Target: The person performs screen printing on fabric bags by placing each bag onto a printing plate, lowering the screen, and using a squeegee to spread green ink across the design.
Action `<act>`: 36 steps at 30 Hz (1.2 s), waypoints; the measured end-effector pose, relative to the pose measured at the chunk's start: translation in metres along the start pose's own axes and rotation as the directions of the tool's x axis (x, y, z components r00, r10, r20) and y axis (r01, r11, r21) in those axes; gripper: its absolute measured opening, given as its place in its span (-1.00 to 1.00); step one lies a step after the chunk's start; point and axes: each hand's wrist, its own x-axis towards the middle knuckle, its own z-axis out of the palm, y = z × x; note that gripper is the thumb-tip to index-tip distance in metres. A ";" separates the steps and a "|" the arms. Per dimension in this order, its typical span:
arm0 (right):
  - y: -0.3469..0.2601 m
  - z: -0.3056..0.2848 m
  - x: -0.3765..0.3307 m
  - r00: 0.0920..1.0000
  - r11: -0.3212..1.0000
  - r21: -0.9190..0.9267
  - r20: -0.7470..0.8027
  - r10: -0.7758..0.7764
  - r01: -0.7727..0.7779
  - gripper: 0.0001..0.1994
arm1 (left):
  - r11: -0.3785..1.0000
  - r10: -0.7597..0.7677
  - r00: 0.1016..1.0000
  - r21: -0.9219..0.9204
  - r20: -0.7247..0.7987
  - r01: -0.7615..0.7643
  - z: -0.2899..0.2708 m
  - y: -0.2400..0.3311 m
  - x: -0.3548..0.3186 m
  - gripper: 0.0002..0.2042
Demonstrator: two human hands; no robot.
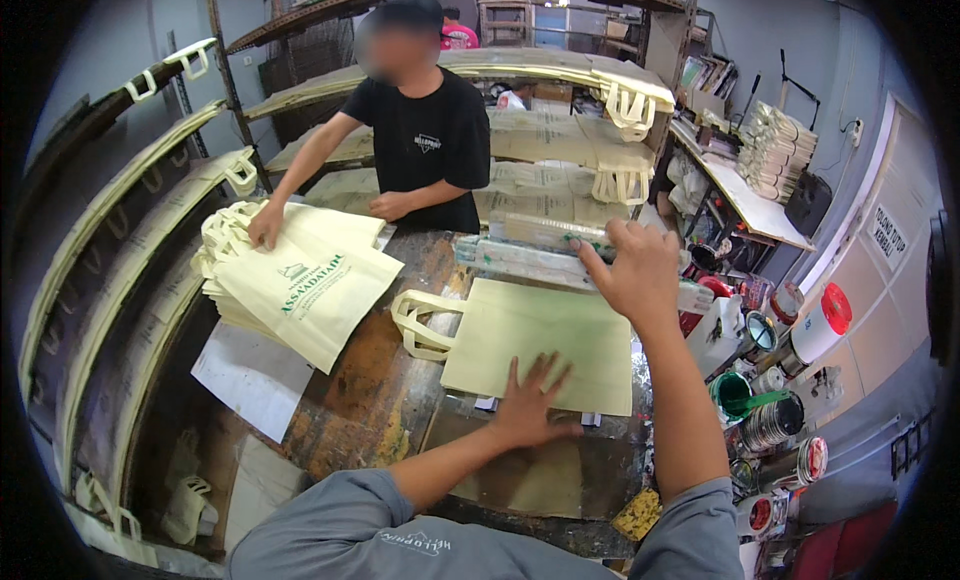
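A blank cream fabric tote bag point(550, 330) lies flat on the worktable, its handles point(425, 325) pointing left. My left hand point(530, 405) rests on the bag's near edge with fingers spread. Beyond the bag, a screen printing frame point(520, 258), taped and stained green, stands tipped up and is seen nearly edge-on. My right hand point(640, 270) grips this frame near its right part, thumb on the near side; the other fingers are partly hidden. At the left, a co-worker's hand point(265, 225) touches a stack of tote bags point(320, 290) with green print.
Paint cans and tubs point(770, 420) crowd the right side. A yellow sponge point(637, 515) sits at the table's near right corner. White paper point(250, 375) lies under the stack. Racks of bags point(140, 270) line the left and back. A co-worker in black point(430, 130) stands across the table.
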 end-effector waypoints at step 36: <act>0.018 0.156 -0.142 0.920 0.994 -0.102 0.393 0.013 0.029 -0.57 | 0.870 -0.392 0.903 -0.389 -0.176 0.302 -0.022 -0.103 -0.102 0.15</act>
